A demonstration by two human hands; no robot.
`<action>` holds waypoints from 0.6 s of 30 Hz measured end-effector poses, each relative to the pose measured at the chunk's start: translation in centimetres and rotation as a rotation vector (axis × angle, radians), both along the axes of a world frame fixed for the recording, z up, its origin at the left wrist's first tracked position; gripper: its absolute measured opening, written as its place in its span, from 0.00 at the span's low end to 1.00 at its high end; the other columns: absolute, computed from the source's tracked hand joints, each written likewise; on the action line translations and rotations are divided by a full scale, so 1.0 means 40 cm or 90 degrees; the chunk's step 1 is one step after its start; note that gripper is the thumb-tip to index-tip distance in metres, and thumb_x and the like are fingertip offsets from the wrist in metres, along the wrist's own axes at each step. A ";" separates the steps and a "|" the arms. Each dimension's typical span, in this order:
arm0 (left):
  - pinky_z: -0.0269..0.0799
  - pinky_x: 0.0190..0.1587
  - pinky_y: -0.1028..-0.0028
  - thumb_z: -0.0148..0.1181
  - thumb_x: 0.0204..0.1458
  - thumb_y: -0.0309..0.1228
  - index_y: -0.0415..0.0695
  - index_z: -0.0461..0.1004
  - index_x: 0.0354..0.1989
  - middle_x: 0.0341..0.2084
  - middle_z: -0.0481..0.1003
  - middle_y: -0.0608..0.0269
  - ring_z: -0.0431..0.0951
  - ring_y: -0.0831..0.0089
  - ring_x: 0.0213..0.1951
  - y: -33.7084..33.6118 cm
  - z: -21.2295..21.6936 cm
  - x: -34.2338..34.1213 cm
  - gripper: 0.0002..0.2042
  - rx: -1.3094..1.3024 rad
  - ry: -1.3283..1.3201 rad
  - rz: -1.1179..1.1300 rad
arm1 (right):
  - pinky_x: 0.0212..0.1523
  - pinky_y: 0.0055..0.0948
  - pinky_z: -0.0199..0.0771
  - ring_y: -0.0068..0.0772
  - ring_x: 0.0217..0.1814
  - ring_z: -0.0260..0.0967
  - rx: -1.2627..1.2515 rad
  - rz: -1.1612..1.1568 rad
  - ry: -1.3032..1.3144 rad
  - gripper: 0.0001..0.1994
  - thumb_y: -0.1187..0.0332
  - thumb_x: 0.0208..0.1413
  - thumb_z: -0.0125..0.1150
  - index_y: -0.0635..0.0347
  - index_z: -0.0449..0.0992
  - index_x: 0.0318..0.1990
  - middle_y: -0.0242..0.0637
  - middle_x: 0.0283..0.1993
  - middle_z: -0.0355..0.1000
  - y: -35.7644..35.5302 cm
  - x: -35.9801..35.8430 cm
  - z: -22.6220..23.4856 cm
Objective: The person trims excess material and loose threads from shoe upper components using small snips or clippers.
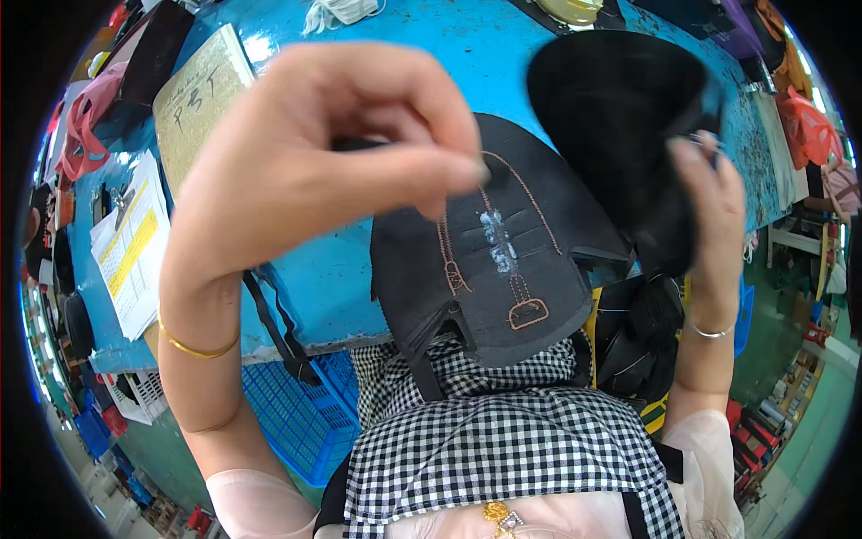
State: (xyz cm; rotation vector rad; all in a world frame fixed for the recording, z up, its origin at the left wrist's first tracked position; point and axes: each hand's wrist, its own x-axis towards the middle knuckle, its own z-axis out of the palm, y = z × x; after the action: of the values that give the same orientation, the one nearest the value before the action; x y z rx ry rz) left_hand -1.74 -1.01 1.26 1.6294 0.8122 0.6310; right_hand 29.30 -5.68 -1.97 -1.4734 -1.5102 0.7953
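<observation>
My left hand [332, 153] is raised over the near edge of the table, thumb and forefinger pinched together. Whatever the pinch may hold is too small to make out. On the right, my right hand [714, 207] grips a black curved piece [620, 99], which is held up and smeared by motion. Something small and shiny shows by the right fingertips, but its kind is unclear. A flat black leather-like piece [530, 216] with brown stitch lines and whitish smears lies below and between my hands, across the table edge and over my lap.
The blue table [305, 305] carries a clipboard with papers [135, 251] and a beige folder [202, 99] at left. White thread or cloth [346, 11] lies at the back. Black straps [278, 328] hang over the edge above a blue basket [301, 418]. A yellow-edged container [637, 346] holds black pieces.
</observation>
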 end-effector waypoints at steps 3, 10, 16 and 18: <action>0.71 0.31 0.82 0.68 0.45 0.23 0.37 0.80 0.28 0.24 0.78 0.66 0.76 0.81 0.27 0.007 -0.030 0.045 0.04 0.040 0.123 -0.165 | 0.54 0.23 0.67 0.23 0.49 0.70 -0.043 -0.176 0.186 0.16 0.64 0.64 0.53 0.66 0.74 0.53 0.35 0.54 0.71 -0.028 0.170 -0.018; 0.70 0.28 0.77 0.68 0.45 0.28 0.40 0.80 0.28 0.21 0.78 0.62 0.76 0.77 0.24 0.016 -0.067 0.103 0.05 0.024 0.271 -0.271 | 0.22 0.14 0.51 0.11 0.23 0.52 -0.092 -0.069 0.076 0.15 0.66 0.68 0.46 0.64 0.67 0.56 0.23 0.29 0.62 -0.038 0.217 -0.004; 0.66 0.26 0.69 0.71 0.42 0.33 0.42 0.77 0.26 0.17 0.74 0.59 0.72 0.63 0.21 -0.004 -0.096 0.097 0.09 0.269 0.236 -0.212 | 0.30 0.25 0.71 0.30 0.29 0.72 -0.008 0.485 -0.182 0.05 0.76 0.51 0.61 0.61 0.73 0.35 0.35 0.30 0.72 0.010 -0.004 0.018; 0.65 0.25 0.67 0.71 0.41 0.35 0.43 0.77 0.26 0.17 0.73 0.59 0.70 0.61 0.20 0.005 -0.083 0.097 0.11 0.379 0.343 -0.146 | 0.26 0.31 0.70 0.36 0.28 0.71 0.048 0.555 -0.293 0.07 0.72 0.48 0.64 0.57 0.71 0.33 0.32 0.27 0.70 0.016 -0.056 0.003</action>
State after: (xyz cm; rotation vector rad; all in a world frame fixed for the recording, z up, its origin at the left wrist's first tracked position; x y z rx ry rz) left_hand 2.15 -0.82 -2.04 2.4612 0.8406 0.2722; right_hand 27.06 -5.04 -1.85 -0.9321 -2.5699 0.8926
